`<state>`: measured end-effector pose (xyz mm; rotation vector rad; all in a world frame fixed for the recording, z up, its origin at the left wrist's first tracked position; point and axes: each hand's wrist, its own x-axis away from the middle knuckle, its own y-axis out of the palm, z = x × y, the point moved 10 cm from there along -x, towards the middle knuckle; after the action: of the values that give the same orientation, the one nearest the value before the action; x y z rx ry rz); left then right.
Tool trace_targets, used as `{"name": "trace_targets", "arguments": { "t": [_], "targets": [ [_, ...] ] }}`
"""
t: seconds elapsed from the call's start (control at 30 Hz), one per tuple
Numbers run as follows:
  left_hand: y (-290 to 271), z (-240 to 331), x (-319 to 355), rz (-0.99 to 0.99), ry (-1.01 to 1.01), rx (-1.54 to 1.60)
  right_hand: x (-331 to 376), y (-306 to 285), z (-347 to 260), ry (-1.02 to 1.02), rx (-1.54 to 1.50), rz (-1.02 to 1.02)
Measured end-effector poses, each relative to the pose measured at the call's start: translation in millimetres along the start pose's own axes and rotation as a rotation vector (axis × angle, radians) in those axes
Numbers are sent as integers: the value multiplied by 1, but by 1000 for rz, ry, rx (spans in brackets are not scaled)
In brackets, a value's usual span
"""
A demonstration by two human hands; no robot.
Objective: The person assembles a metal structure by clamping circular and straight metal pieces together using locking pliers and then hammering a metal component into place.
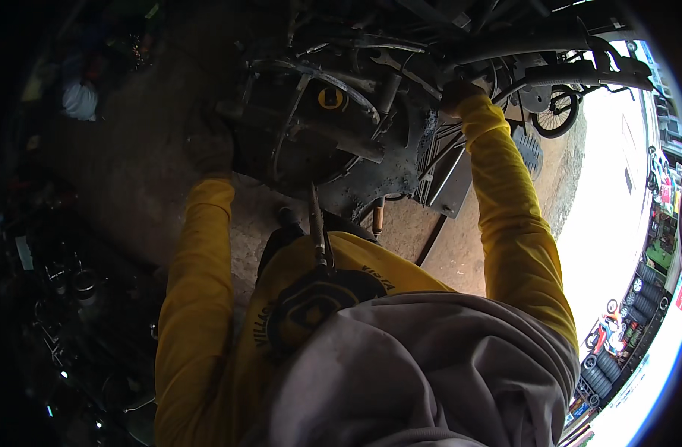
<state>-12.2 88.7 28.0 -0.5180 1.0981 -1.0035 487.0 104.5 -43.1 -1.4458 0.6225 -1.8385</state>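
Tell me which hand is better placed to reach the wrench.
Probably the right hand: it is by the lower end of the wrench, while the left hand is across by the metal assembly's left edge. Shadow hides either hand's grip.

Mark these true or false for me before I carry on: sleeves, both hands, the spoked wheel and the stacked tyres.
1. Both sleeves are yellow. True.
2. The left hand is in bright sunlight. False: the left hand is in deep shadow.
3. The right hand is at the dark metal assembly. True.
4. The spoked wheel is left of the right hand. False: the spoked wheel is to its right.
5. Stacked tyres show toward the picture's right edge. True.
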Motion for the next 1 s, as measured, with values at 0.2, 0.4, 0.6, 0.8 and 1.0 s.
{"name": "trace_targets", "arguments": {
  "t": [0.2, 0.4, 0.6, 0.8, 1.0],
  "targets": [
    [-3, 6, -2, 23, -60, 60, 3, -11, -1, -12, -80, 329],
    [-6, 5, -1, 45, -48, 37, 23, -24, -13, -18, -106, 402],
    [-6, 11, -3, 18, -20, -11, 6, -15, 8, 73, -100, 453],
    [-7, 14, -2, 59, 9, 2, -11, 13, 25, 225, -192, 305],
    [-5, 19, -6, 45, -9, 95, -29, 24, 42, 64, -251, 381]
  ]
}}
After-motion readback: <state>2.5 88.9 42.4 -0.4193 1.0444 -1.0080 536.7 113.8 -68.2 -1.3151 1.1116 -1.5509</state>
